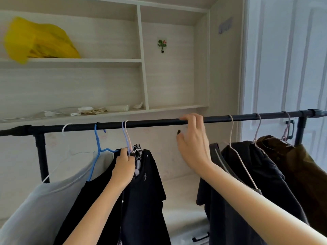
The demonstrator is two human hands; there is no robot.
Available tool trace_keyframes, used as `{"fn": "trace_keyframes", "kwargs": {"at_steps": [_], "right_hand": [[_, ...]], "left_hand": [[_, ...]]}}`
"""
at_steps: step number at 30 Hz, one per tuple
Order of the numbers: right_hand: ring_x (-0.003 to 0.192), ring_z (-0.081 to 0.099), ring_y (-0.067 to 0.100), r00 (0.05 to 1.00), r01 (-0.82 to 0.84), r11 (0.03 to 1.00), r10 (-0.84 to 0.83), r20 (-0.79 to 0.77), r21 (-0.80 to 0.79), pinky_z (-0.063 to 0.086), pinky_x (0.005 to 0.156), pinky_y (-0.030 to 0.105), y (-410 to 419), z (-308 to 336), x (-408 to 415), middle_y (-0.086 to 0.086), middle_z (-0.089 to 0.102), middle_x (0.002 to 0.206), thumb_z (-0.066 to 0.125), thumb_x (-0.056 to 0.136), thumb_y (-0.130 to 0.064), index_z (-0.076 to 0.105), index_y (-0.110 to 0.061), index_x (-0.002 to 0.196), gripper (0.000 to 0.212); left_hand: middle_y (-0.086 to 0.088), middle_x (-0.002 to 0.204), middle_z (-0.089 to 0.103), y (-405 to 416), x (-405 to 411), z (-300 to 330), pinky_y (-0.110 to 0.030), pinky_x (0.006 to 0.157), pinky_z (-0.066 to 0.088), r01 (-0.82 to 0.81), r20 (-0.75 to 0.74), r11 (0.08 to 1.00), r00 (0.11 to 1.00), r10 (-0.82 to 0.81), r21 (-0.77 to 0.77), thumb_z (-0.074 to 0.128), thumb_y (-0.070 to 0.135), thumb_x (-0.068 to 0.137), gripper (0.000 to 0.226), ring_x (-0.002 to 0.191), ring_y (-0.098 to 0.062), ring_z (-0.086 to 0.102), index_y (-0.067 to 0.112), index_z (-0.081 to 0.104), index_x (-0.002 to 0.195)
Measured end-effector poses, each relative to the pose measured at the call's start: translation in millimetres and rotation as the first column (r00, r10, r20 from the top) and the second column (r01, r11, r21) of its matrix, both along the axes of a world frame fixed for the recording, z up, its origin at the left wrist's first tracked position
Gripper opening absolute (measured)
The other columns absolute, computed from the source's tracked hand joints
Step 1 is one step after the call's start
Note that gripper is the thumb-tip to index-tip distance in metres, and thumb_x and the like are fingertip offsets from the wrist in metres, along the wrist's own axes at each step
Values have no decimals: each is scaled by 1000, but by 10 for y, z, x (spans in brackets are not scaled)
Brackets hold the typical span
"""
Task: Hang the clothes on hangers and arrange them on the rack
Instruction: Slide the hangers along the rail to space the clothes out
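**Closing the gap on the rail**

While the left hand (124,164) pinches the necks of the blue and pink hangers (126,137) where they meet the collar of a black top (146,183), the right hand (192,138) rests over the black rail (159,122), fingers curled lightly across the bar, thumb hanging free beneath. From where I stand, the rail runs straight across from one hand to the other, and that long axis is what matters: the clutched hangers can only slide along it. Between the two hands lies a bare stretch of bar. Beyond the right hand hang dark garments (247,174) and a brown one (304,170) on pale hangers; outside the left hand, a grey top (44,200) on a white hanger. The left hand is plainly the nearer to the black top, so I would expect it to push toward the right hand, which seems to steady the rack.
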State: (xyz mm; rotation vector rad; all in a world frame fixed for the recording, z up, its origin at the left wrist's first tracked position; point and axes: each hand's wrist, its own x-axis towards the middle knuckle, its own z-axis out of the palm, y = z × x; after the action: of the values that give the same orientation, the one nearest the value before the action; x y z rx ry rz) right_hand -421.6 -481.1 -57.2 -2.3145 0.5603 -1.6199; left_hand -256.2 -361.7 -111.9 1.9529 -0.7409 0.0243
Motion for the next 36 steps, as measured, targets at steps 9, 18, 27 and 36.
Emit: {"fn": "trace_keyframes", "kwargs": {"at_steps": [9,18,27,36], "right_hand": [[65,58,16,735,-223,559,634,-239,799,47,58,25,725,-367,850,3,60,72,48,92,-48,56,-16,75,38],[35,46,10,784,-289,342,621,15,894,44,49,25,779,-360,881,2,48,56,45,94,-16,52,-14,73,23],[72,55,22,833,-255,353,554,18,900,42,46,23,827,-301,875,7,56,85,53,92,-30,53,-17,92,13],[47,44,19,880,-234,379,475,29,895,35,39,22,622,-382,741,10,56,74,43,90,-13,52,-13,67,25]], "left_hand": [[-1,103,60,306,-66,196,-36,83,49,124,-155,992,980,-127,-29,29,16,99,26,95,-21,59,32,46,112],[-5,99,67,417,-58,145,-30,79,51,135,-111,990,984,-140,-48,33,21,99,25,85,-15,64,28,53,113],[1,99,64,260,-101,61,-33,75,52,124,-144,983,979,-144,-135,36,25,99,21,88,-13,62,29,50,115],[3,101,63,173,-141,-14,-35,82,48,111,-149,981,980,-135,-160,40,28,98,24,92,-14,60,31,48,120]]}}
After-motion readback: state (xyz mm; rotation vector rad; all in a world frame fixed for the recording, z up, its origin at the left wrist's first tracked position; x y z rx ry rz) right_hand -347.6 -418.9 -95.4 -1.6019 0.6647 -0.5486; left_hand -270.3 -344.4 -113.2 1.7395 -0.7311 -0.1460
